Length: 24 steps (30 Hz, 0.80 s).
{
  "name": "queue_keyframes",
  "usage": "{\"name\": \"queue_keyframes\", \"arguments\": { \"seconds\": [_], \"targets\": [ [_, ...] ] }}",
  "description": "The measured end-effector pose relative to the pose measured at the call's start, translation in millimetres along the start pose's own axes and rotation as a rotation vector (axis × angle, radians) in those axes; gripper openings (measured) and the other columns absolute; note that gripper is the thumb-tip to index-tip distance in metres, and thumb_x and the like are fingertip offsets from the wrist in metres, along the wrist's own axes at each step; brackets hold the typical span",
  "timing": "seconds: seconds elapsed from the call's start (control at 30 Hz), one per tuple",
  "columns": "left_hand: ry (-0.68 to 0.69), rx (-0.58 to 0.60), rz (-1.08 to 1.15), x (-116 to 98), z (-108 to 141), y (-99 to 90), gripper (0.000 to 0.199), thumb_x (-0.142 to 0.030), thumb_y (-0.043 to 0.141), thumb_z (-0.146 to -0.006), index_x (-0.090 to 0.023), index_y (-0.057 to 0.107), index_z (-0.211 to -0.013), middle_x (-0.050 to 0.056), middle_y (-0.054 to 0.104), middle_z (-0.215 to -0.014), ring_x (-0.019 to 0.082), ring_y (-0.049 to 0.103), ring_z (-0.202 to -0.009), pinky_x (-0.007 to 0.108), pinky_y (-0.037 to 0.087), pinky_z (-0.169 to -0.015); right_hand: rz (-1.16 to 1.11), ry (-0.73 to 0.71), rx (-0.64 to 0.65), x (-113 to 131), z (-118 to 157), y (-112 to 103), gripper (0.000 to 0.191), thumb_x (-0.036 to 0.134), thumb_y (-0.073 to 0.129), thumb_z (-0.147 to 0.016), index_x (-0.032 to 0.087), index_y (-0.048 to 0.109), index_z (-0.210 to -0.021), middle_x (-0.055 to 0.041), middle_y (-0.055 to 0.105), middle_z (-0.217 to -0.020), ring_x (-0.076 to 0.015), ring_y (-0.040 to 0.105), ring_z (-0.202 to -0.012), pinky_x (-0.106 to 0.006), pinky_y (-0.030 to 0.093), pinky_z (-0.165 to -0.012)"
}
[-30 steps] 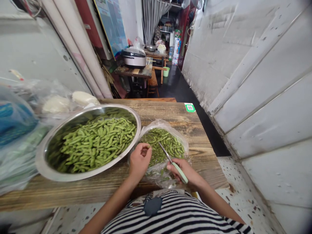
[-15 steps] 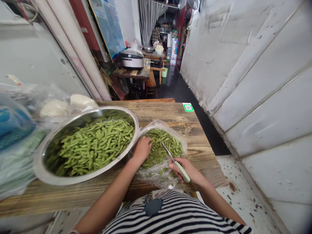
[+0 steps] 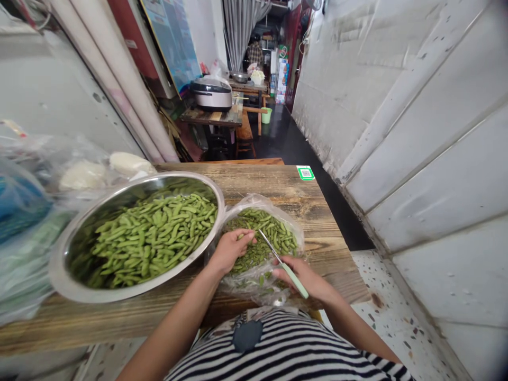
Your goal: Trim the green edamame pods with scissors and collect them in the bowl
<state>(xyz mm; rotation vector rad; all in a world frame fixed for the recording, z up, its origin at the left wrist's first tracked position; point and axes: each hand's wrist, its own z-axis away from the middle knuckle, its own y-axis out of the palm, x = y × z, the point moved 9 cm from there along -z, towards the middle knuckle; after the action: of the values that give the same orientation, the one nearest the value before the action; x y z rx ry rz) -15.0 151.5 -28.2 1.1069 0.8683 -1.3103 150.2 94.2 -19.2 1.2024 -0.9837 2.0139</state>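
Observation:
My left hand (image 3: 232, 251) is closed in a pinch over the plastic bag, with a green edamame pod partly showing at its fingertips. In my right hand (image 3: 304, 274) is a pair of scissors (image 3: 294, 279) with pale green handles, the blades pointing up and left, their tip close to my left fingertips. Under both hands the clear plastic bag (image 3: 264, 200) lies spread on the table, holding more edamame pods (image 3: 278, 233) and small green bits. To the left stands a wide steel basin (image 3: 75, 297) with many pods (image 3: 159, 235) in it.
The wooden table (image 3: 317, 211) bears a green QR-code card (image 3: 305, 173) at its far right corner. Plastic bags (image 3: 32, 254) of goods crowd its left end. Beyond are a rice cooker (image 3: 212, 95) on another table, a green bucket (image 3: 265, 115) and a person (image 3: 255, 53). A wall (image 3: 397, 132) runs along the right.
My left hand has risen from the pods in the bag and moved right, its fingertips now near the scissors' tip. My right hand still holds the scissors in almost the same place.

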Motion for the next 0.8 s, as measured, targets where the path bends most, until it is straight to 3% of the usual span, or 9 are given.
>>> {"name": "queue_keyframes", "arguments": {
  "seconds": [0.17,0.4,0.6,0.8],
  "targets": [
    [-0.035,0.0,0.049,0.7,8.7,0.2,0.043,-0.041,0.073,-0.062,-0.011,0.061,-0.09,0.005,0.065,-0.072,0.005,0.044,-0.049,0.018,0.021,-0.043,0.105,-0.062,-0.018,14.1,-1.9,-1.5,0.043,0.054,0.058,-0.081,0.015,0.062,-0.098,-0.0006,0.055,-0.07,-0.0101,0.046,-0.056,-0.019,0.037,-0.049],
    [-0.014,-0.083,0.049,3.2,12.5,-13.2,0.036,-0.038,0.069,-0.067,-0.011,0.062,-0.089,0.003,0.062,-0.067,0.005,0.039,-0.045,0.019,0.018,-0.042,0.238,-0.113,-0.082,20.9,-2.1,-7.2,0.042,0.052,0.054,-0.083,0.013,0.063,-0.097,-0.0035,0.06,-0.075,-0.0149,0.052,-0.066,-0.022,0.04,-0.058],
    [0.009,-0.053,-0.014,-1.6,17.7,-9.5,0.036,-0.048,0.066,-0.07,-0.012,0.061,-0.072,-0.004,0.048,-0.048,0.004,0.03,-0.041,0.019,0.016,-0.041,0.31,-0.114,-0.01,24.7,-3.3,-0.1,0.042,0.053,0.054,-0.083,0.013,0.065,-0.094,-0.0022,0.058,-0.071,-0.0148,0.05,-0.065,-0.022,0.038,-0.058],
    [-0.018,-0.056,-0.043,0.8,19.9,-9.9,0.039,-0.047,0.071,-0.063,-0.012,0.064,-0.079,-0.001,0.057,-0.056,0.006,0.037,-0.044,0.018,0.022,-0.043,0.327,-0.116,0.0,25.1,-6.8,2.7,0.04,0.051,0.058,-0.081,0.015,0.065,-0.096,-0.0006,0.056,-0.068,-0.0147,0.049,-0.063,-0.021,0.036,-0.056]
  ]
}}
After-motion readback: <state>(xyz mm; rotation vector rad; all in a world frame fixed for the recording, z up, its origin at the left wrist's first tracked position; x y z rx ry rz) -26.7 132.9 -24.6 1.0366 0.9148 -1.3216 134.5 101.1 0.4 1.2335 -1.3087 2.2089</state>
